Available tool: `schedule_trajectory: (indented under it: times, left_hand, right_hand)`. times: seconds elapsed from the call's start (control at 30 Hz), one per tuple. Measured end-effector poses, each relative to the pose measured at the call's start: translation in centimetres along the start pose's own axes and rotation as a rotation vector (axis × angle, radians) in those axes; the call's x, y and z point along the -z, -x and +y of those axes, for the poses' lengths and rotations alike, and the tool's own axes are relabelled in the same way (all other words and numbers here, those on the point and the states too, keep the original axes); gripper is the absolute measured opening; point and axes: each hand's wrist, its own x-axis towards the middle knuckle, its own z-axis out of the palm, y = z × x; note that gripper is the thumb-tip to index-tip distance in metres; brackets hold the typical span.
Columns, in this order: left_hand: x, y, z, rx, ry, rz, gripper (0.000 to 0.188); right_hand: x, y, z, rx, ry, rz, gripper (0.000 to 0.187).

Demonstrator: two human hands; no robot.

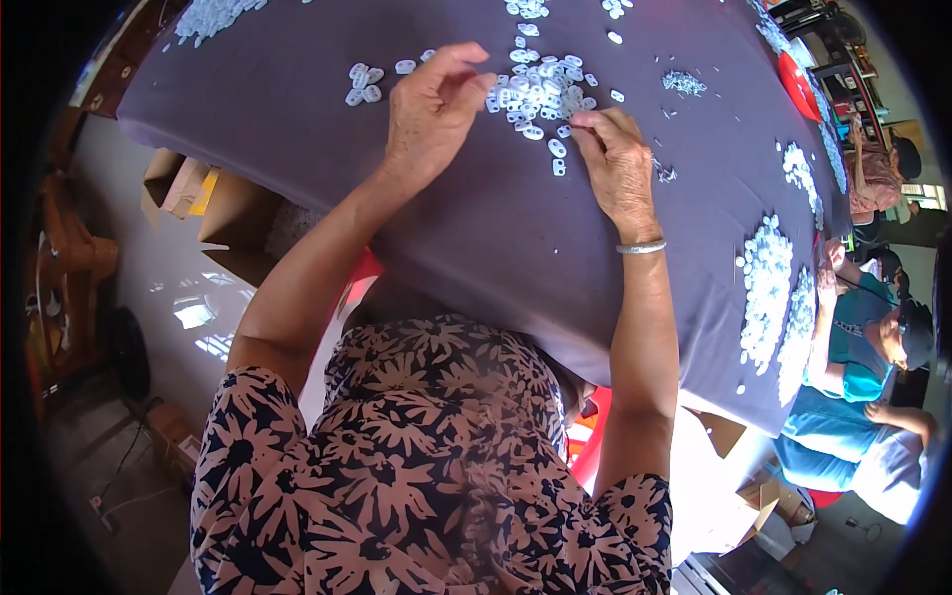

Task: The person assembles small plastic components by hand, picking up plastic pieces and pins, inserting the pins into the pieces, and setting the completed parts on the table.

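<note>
A loose pile of small white oval plastic pieces with holes point(540, 91) lies on the dark cloth between my two hands. At the pile's left edge is my left hand point(431, 109), its thumb and index finger apart and nothing visible between them. On the right, my right hand point(617, 164) has thumb and fingers pinched together at the pile's edge. One white piece point(564, 131) shows right by those fingertips; what they hold, if anything, is hidden. Two more pieces point(557, 149) lie just in front of the pile. A small cluster of joined-looking white pieces point(364, 83) sits left of my left hand.
Small metal parts point(684, 83) lie in a heap to the right, with a few more point(664, 173) beside my right wrist. Larger white heaps point(766, 293) cover the table's right side. Another person point(858, 337) sits there. Open cardboard boxes point(238, 213) stand below the left table edge.
</note>
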Motion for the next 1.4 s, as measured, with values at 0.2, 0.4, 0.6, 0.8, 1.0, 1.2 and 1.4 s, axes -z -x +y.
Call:
schedule_trajectory:
  times: [0.2,0.4,0.6,0.8,1.0,1.2,1.4]
  left_hand:
    - [-1.6,1.8,2.3,0.316,0.252,-0.246,0.029]
    - [-1.4,2.1,2.3,0.459,0.215,-0.302,0.042]
    - [-2.3,2.7,2.2,0.495,0.318,-0.270,0.042]
    - [-2.6,3.4,2.6,0.577,0.377,-0.268,0.040]
    - [-3.4,3.9,0.0,0.142,0.212,-0.302,0.023]
    - [-3.3,3.7,0.1,0.143,0.163,-0.307,0.041]
    - [-3.1,3.5,-1.0,0.084,0.189,-0.320,0.040]
  right_hand:
    - [-0.3,-0.1,0.1,-0.053,-0.042,-0.053,0.014]
    - [0.1,0.2,0.2,-0.071,-0.104,-0.051,0.013]
    - [0.1,0.6,0.1,-0.178,-0.232,0.021,0.012]
    - [0.4,0.9,0.1,-0.336,-0.726,0.025,0.009]
    - [1.0,1.2,-1.2,-0.382,-0.911,-0.027,0.012]
    - [0.3,1.1,-2.1,-0.328,-0.908,-0.121,0.017]
    - [0.5,0.9,-3.0,-0.301,-0.774,-0.188,0.025]
